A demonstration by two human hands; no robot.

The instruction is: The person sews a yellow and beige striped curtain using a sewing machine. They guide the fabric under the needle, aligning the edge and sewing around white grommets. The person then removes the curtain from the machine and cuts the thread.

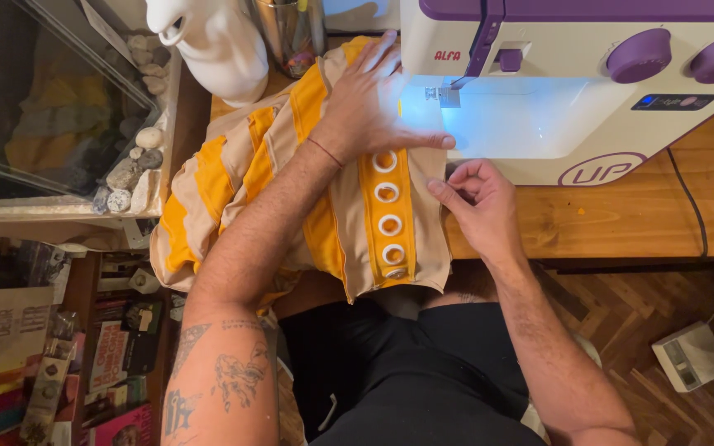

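Observation:
A beige and yellow striped fabric (291, 157) with a row of white rings (388, 206) lies on the wooden table (621, 219), running under the needle area of a white and purple sewing machine (572, 83). My left hand (373, 103) presses flat on the fabric, fingers spread, its fingertips beside the presser foot (444, 95). At the cloth's right edge, my right hand (477, 202) pinches the fabric, fingers curled, just in front of the machine's base. The machine's lamp lights the cloth under the needle.
A white ceramic jug (216, 41) and a metal cup of tools (291, 29) stand behind the fabric. Left is a glass tank (43, 107) edged with stones (126, 173). Books (51, 363) fill shelves below. A small white fan heater (704, 355) sits on the parquet floor.

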